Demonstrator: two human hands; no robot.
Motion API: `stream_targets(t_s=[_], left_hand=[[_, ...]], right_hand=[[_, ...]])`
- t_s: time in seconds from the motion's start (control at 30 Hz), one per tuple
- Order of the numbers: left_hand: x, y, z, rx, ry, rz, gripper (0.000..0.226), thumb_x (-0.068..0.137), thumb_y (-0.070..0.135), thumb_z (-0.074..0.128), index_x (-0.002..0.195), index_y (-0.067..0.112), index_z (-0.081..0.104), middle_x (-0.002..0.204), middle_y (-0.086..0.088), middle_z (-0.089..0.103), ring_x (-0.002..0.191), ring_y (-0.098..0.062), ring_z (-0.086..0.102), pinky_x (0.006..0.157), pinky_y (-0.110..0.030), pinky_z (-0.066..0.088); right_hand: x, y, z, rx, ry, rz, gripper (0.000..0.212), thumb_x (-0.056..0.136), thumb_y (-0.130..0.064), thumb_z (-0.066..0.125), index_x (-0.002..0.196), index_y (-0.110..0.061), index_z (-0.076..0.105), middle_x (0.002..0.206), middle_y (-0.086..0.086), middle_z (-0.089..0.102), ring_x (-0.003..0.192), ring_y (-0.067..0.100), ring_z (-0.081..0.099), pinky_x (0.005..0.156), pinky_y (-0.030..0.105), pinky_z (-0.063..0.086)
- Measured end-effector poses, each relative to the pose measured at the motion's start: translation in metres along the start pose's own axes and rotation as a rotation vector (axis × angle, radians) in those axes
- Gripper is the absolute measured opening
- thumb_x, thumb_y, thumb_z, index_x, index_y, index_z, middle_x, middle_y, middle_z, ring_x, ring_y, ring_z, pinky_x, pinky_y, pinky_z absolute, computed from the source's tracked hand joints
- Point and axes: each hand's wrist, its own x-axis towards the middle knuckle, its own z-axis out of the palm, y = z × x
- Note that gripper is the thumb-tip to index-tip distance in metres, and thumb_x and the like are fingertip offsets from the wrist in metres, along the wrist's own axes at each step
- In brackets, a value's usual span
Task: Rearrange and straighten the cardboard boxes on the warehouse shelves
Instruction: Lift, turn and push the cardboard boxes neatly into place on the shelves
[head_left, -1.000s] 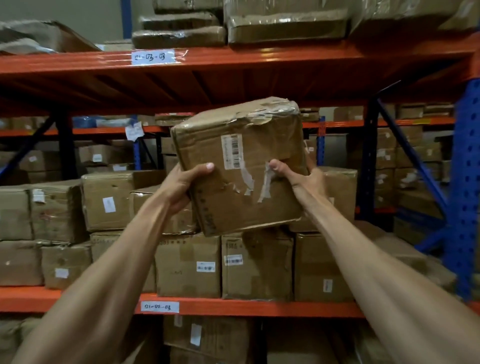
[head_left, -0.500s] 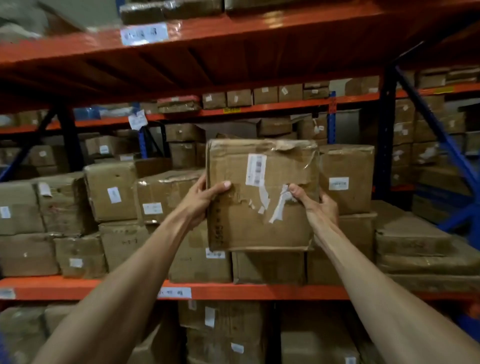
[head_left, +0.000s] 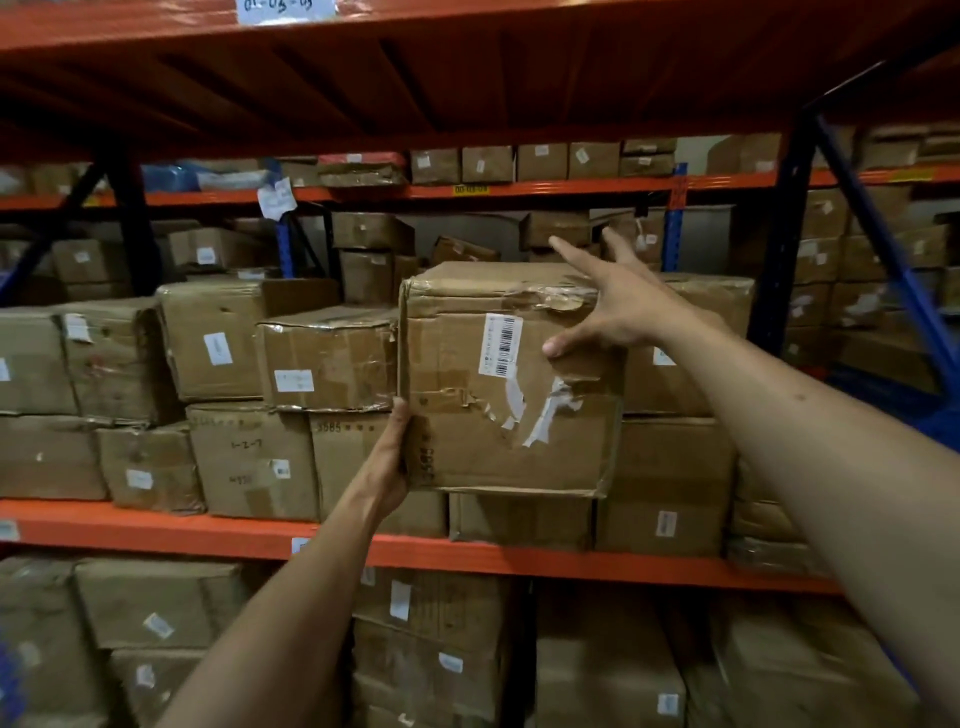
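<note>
A worn cardboard box (head_left: 467, 410) with a barcode label and torn tape stands in the middle of the shelf, on top of the lower row of boxes (head_left: 254, 457). Its front face overhangs the row below a little. My left hand (head_left: 392, 467) grips the box's lower left edge. My right hand (head_left: 618, 306) is at the box's upper right corner, fingers spread wide over the top and the thumb resting on the front face. A flatter box (head_left: 327, 358) sits tight against its left side and a taller box (head_left: 691, 338) stands behind my right hand.
The orange shelf beam (head_left: 156, 530) runs below the stack, with more boxes underneath (head_left: 156, 608). The upper orange shelf (head_left: 467, 93) hangs close overhead. A dark blue upright (head_left: 779, 260) and its diagonal brace stand to the right. Further racks of boxes fill the background.
The box went from tilted and held up in both hands down onto the lower row, level. My right hand let go and spread open; my left slid down to the lower left edge.
</note>
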Motion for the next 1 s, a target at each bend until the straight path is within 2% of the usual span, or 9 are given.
stream_targets(t_s=[0.1, 0.23, 0.37, 0.5, 0.6, 0.7, 0.83, 0.93, 1.0], left_hand=[[-0.001, -0.014, -0.011, -0.173, 0.038, -0.072, 0.111, 0.063, 0.092, 0.06, 0.148, 0.021, 0.055, 0.144, -0.018, 0.062, 0.132, -0.042, 0.059, 0.102, -0.066, 0.049], [0.004, -0.035, 0.003, -0.368, 0.053, -0.242, 0.091, 0.088, 0.085, 0.031, 0.138, 0.016, 0.063, 0.135, -0.022, 0.067, 0.124, -0.045, 0.063, 0.098, -0.071, 0.048], [0.0, -0.045, 0.026, -0.588, 0.099, -0.19, 0.072, 0.093, 0.07, 0.052, 0.122, 0.009, 0.077, 0.134, -0.029, 0.065, 0.129, -0.051, 0.054, 0.111, -0.074, 0.033], [0.008, -0.033, 0.026, -0.76, 0.075, -0.16, 0.051, 0.1, 0.044, 0.052, 0.134, 0.009, 0.066, 0.141, -0.026, 0.061, 0.134, -0.048, 0.054, 0.113, -0.068, 0.036], [0.007, -0.005, 0.022, -0.703, 0.103, -0.134, 0.043, 0.104, 0.036, 0.049, 0.126, 0.006, 0.07, 0.135, -0.022, 0.066, 0.126, -0.042, 0.061, 0.113, -0.063, 0.039], [-0.002, 0.039, 0.014, -0.608, 0.085, -0.056, 0.048, 0.107, 0.03, 0.047, 0.084, 0.009, 0.082, 0.099, -0.016, 0.077, 0.093, -0.032, 0.074, 0.109, -0.057, 0.044], [-0.005, 0.107, 0.008, -0.373, 0.117, -0.02, 0.045, 0.105, 0.025, 0.049, 0.075, 0.012, 0.081, 0.083, -0.012, 0.077, 0.075, -0.027, 0.076, 0.087, -0.053, 0.058], [0.002, 0.144, 0.013, -0.205, 0.13, -0.02, 0.05, 0.104, 0.02, 0.049, 0.065, 0.013, 0.08, 0.073, -0.01, 0.078, 0.063, -0.023, 0.076, 0.06, -0.041, 0.065], [0.006, 0.162, 0.015, -0.111, 0.136, -0.021, 0.047, 0.102, 0.018, 0.052, 0.065, 0.014, 0.08, 0.07, -0.007, 0.077, 0.059, -0.019, 0.074, 0.055, -0.031, 0.063]], right_hand=[[0.009, 0.006, -0.004, -0.048, -0.066, 0.021, 0.117, 0.063, -0.065, 0.09, 0.161, -0.049, 0.028, 0.174, 0.004, 0.016, 0.158, 0.035, 0.015, 0.123, 0.059, 0.021], [0.016, 0.007, -0.012, 0.031, -0.078, 0.025, 0.112, 0.063, -0.064, 0.09, 0.159, -0.048, 0.034, 0.168, 0.005, 0.034, 0.15, 0.033, 0.035, 0.108, 0.043, 0.039], [0.027, 0.005, -0.015, 0.006, -0.203, 0.127, 0.118, 0.059, -0.065, 0.092, 0.158, -0.055, 0.029, 0.172, 0.003, 0.024, 0.152, 0.038, 0.029, 0.11, 0.055, 0.044], [0.022, 0.007, -0.017, 0.04, -0.184, 0.123, 0.111, 0.064, -0.059, 0.092, 0.157, -0.052, 0.032, 0.17, 0.005, 0.026, 0.15, 0.038, 0.031, 0.109, 0.054, 0.042], [0.012, 0.017, -0.013, 0.197, -0.111, 0.116, 0.108, 0.064, -0.054, 0.093, 0.157, -0.049, 0.037, 0.165, 0.005, 0.037, 0.146, 0.034, 0.039, 0.114, 0.052, 0.041], [-0.008, 0.03, -0.001, 0.381, -0.059, 0.127, 0.11, 0.061, -0.053, 0.095, 0.156, -0.05, 0.039, 0.164, 0.003, 0.04, 0.146, 0.029, 0.04, 0.116, 0.05, 0.04], [-0.034, 0.027, 0.019, 0.693, 0.043, 0.08, 0.096, 0.074, -0.032, 0.093, 0.156, -0.036, 0.044, 0.152, -0.008, 0.047, 0.131, 0.006, 0.038, 0.1, 0.016, 0.037], [-0.042, 0.029, 0.039, 0.913, 0.115, 0.165, 0.094, 0.073, -0.027, 0.094, 0.155, -0.031, 0.048, 0.154, 0.0, 0.052, 0.132, 0.014, 0.048, 0.1, 0.024, 0.041], [-0.05, 0.029, 0.066, 1.068, 0.147, 0.252, 0.097, 0.068, -0.026, 0.096, 0.154, -0.026, 0.051, 0.142, 0.001, 0.062, 0.124, 0.018, 0.059, 0.099, 0.028, 0.049]])
